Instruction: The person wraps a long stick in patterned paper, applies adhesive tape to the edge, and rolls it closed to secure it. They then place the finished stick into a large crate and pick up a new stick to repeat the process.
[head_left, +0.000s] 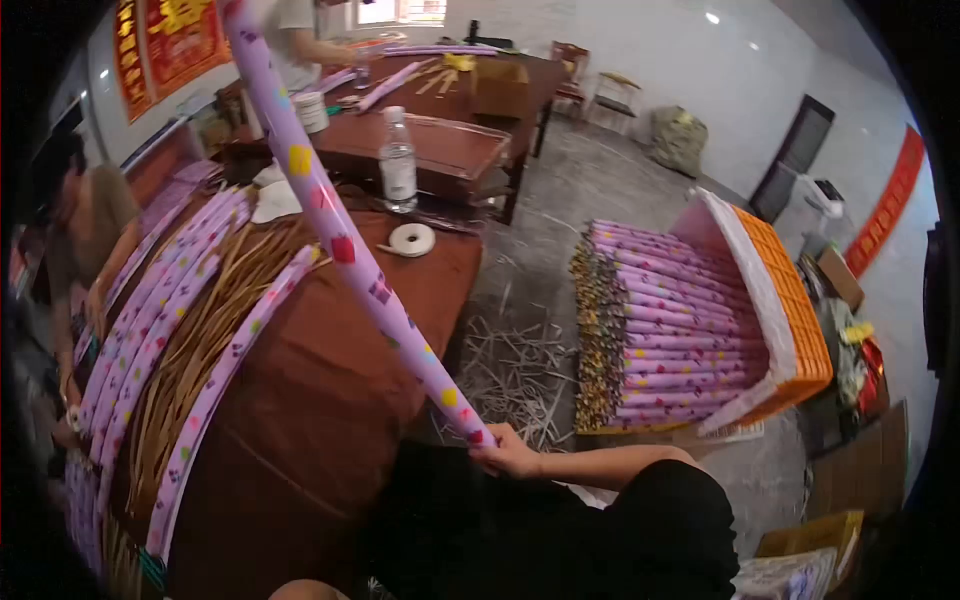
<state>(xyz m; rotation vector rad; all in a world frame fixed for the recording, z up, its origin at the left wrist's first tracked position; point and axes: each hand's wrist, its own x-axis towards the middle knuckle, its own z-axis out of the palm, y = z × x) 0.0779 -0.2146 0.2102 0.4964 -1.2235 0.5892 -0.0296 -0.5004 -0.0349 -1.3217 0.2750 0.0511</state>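
Observation:
My right hand [508, 453] is wrapped around the lower end of a long purple tube [345, 245] with a printed pattern of red, yellow and dark spots. From that grip the tube slants up and left, out past the top of the picture. My left hand is not in view. Under the tube is a table with a brown cover [290, 420]. On its left part lie similar purple tubes [165, 300] and a bundle of thin brown strips [215, 300]. A roll of white tape [411, 239] lies near the table's far edge, close to a clear bottle [398, 165].
An orange crate [785, 290] on its side holds many stacked purple tubes [680, 330]. White strip scraps [515, 370] litter the floor. At left, a co-worker [100, 220] reaches toward tubes; another person [295, 45] stands by the far table [535, 80]. Cardboard [865, 480] leans at right.

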